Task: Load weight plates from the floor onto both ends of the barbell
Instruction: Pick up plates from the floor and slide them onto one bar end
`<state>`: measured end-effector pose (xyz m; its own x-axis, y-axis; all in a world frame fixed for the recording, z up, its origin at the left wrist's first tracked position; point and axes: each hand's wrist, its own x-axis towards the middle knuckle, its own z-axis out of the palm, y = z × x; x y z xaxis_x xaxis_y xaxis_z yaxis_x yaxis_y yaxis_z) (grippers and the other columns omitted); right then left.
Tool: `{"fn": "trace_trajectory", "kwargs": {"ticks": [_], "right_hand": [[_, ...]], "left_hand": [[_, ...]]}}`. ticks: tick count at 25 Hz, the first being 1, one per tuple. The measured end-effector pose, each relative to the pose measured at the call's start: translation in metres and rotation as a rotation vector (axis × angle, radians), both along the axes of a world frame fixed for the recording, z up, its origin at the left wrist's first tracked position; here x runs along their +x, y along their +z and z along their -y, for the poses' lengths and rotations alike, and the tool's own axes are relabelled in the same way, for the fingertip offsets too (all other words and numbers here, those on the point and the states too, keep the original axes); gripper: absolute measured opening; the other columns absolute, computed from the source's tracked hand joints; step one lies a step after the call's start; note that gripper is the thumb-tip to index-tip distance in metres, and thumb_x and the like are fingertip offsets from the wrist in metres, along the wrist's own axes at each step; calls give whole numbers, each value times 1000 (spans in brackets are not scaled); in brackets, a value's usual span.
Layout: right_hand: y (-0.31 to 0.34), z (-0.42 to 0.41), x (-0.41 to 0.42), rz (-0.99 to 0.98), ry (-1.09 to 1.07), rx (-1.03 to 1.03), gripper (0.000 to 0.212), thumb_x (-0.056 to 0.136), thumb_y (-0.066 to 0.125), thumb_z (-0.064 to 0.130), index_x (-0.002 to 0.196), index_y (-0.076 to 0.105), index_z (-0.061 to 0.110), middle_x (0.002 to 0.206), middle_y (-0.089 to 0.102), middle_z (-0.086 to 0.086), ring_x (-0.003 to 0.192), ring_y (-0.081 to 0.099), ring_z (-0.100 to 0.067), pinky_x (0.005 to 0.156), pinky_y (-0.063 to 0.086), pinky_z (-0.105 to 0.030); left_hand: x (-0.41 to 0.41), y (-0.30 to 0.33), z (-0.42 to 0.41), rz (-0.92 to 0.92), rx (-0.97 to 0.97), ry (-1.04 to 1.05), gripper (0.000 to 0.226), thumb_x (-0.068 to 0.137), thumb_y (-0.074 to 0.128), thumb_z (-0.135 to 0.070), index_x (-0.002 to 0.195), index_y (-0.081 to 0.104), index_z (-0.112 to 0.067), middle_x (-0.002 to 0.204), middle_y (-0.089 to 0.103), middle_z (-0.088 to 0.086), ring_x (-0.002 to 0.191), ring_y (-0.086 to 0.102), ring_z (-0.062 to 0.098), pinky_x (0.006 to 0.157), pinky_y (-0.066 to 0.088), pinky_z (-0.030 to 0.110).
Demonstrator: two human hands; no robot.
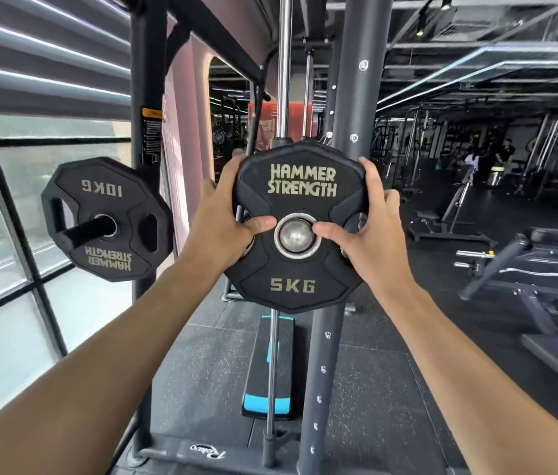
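Gym rack by a window — left hand [222,221] and right hand [366,231] both clasp a 5 kg Hammer Strength plate [299,269] on the barbell sleeve end [296,234].

both hands grip a black 5kg plate [299,228] by its sides, left hand [226,217] and right hand [370,228] with thumbs pressed near the hub, where the barbell end [296,235] shows through the hole. a 10kg plate [107,219] hangs upside down on a peg [87,231] to the left, by the window [3,234].
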<state>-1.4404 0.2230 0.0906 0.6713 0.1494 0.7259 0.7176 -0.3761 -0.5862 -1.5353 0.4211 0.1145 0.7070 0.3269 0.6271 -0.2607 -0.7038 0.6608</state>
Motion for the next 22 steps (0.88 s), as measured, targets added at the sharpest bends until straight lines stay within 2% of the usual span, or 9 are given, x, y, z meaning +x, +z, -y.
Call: {"fn": "trace_trajectory", "kwargs": {"ticks": [3,6,8,9,11,13,17,22], "right_hand": [[-4,-3,4,18,-24,-4,108,70,89,40,151,18,49,116,38,0,108,54,-22,96,47,-39],[-2,-4,11,35,-51,-57,109,72,89,33,153,16,43,117,36,-1,110,53,-26,100,47,-46],[1,-7,14,40,-73,-96,111,72,89,28,155,16,36,125,36,-4,118,47,-28,103,44,-47],[2,-9,15,54,-97,-120,112,71,89,26,156,17,31,133,36,-5,124,42,-28,105,42,-48],[6,-15,17,107,-133,-155,114,66,92,22,155,21,21,149,31,-1,133,33,-28,110,37,-52],[10,-18,20,128,-119,-183,121,60,95,20,155,19,18,157,27,4,137,30,-27,112,35,-53],[18,-14,33,123,-106,-341,142,52,98,16,159,6,21,161,18,5,142,23,-26,118,28,-47],[26,-25,57,102,-139,-380,144,45,100,13,157,10,23,160,19,5,147,18,-27,113,32,-60]], "left_hand": [[8,2,-2,-1,20,-4,89,79,83,-16,147,33,-41,119,41,4,104,62,32,99,51,43],[21,4,-4,-34,130,56,98,73,88,-13,152,30,-22,132,41,7,124,49,26,111,42,41],[32,6,-2,-17,309,116,115,64,93,-13,155,22,-7,147,31,10,139,34,27,119,28,35],[35,7,0,-6,410,130,126,60,95,-13,157,14,-7,152,26,11,142,29,28,120,26,36],[42,8,5,-8,647,177,145,52,98,-18,160,1,-19,155,22,12,142,27,32,115,33,52],[50,7,7,-45,780,259,154,46,100,-26,159,-5,-26,155,21,14,140,26,36,106,40,61],[71,2,0,-51,805,341,154,48,99,-31,156,-11,-26,148,26,20,133,32,39,96,47,59],[99,-3,-9,-34,783,373,144,55,95,-27,160,-2,-19,144,31,21,126,38,38,85,52,51]]}}
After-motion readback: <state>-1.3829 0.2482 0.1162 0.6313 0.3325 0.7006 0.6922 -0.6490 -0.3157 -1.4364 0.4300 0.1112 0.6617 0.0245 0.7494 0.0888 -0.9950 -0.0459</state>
